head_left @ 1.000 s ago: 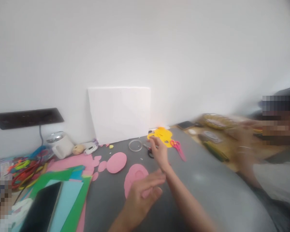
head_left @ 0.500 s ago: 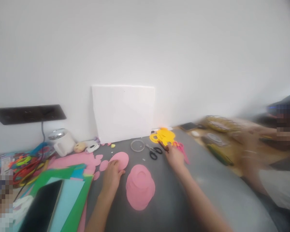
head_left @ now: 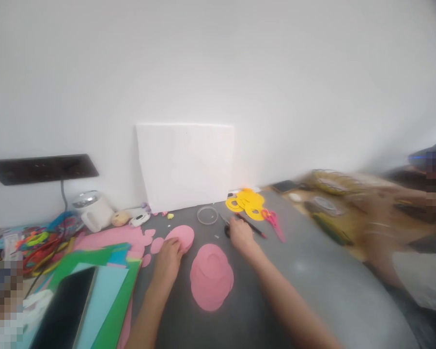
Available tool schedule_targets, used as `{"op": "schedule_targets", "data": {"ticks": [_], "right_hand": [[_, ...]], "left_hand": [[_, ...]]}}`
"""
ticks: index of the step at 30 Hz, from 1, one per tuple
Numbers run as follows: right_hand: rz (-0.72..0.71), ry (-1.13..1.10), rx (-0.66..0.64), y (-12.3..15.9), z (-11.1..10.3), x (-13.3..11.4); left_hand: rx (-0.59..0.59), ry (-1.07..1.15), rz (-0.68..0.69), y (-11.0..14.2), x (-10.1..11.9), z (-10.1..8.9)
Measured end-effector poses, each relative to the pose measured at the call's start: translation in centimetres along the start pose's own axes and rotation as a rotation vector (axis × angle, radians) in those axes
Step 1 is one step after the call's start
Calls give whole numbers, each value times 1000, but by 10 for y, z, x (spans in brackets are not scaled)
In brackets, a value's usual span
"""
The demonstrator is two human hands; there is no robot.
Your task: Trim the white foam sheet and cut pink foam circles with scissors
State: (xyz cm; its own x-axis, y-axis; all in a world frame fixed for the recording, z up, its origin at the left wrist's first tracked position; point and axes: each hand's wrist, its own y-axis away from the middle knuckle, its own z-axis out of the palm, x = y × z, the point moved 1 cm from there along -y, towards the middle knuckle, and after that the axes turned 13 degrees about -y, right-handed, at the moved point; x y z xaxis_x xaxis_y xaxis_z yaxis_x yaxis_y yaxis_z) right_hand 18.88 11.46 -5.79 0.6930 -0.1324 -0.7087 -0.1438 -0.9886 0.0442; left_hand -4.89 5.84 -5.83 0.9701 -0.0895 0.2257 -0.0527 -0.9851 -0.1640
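Note:
My left hand (head_left: 169, 259) lies on the grey tabletop with its fingers resting flat on the near edge of a pink foam disc (head_left: 183, 234). My right hand (head_left: 240, 236) is closed round a thin dark pencil (head_left: 254, 227) that sticks out to the right. That hand sits over black scissors (head_left: 226, 230), which it mostly hides. A stack of larger pink foam discs (head_left: 211, 277) lies between my forearms.
Yellow foam cut-outs (head_left: 247, 200), pink scissors (head_left: 274, 220) and a clear ring (head_left: 207, 214) lie behind my hands. A white board (head_left: 185, 165) leans on the wall. Coloured foam sheets (head_left: 105, 295) and clutter fill the left. Another person (head_left: 403, 228), blurred, is at the right.
My left hand reached forward onto the pink disc. My right hand went to the yellow cut-outs, took up the pencil and drew back left over the black scissors.

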Motion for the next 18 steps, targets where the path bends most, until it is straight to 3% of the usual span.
{"op": "schedule_targets", "data": {"ticks": [3,7,11,15,18], "right_hand": [[-35,-216,-11,3,-10,0],[-119,-586,-76,28,-24,9],[-53,-1093,-119,55,-22,20],[12,-1193,-17,59,-7,16],[2,-1245,49,55,9,2]], "left_hand": [[4,-24,15,-2,1,2],[37,-54,7,-3,0,6],[64,-78,19,-1,2,6],[146,-78,96,3,13,12],[201,-66,225,4,19,27]]}}
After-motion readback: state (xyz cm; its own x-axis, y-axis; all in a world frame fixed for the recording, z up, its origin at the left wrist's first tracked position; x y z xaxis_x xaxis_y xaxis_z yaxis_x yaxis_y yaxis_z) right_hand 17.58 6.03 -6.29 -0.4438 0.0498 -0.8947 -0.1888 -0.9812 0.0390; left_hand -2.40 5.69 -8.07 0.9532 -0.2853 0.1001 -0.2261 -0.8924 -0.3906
